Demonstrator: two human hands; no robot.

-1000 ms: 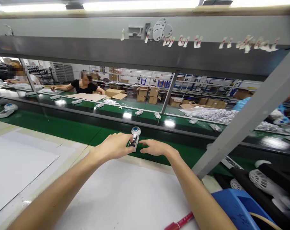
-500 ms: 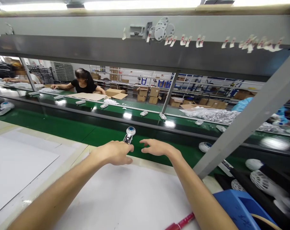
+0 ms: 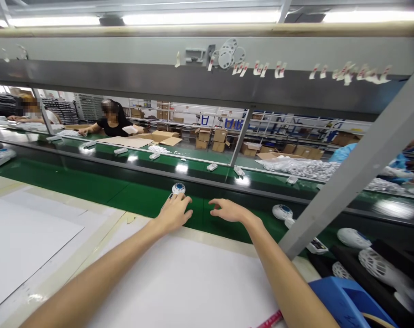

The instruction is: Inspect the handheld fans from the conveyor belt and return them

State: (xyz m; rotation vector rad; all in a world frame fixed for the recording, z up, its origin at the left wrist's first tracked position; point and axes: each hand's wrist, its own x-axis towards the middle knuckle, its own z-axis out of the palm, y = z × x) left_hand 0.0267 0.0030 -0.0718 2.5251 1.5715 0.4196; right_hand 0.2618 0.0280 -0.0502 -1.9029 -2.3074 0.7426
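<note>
There went the left hand (image 3: 174,213), further over the white device (image 3: 178,187), grip unclear | right hand (image 3: 230,211) hovered right of device, fingers parted, empty | handling apparently fell left-handed

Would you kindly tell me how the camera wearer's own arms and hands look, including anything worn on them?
The bare, ungloved left hand and the bare, ungloved right hand show no visible rings. Both uncovered forearms narrow toward the hands; no sleeve, watch or bracelet is in view. Finer details are too small to tell.
</note>
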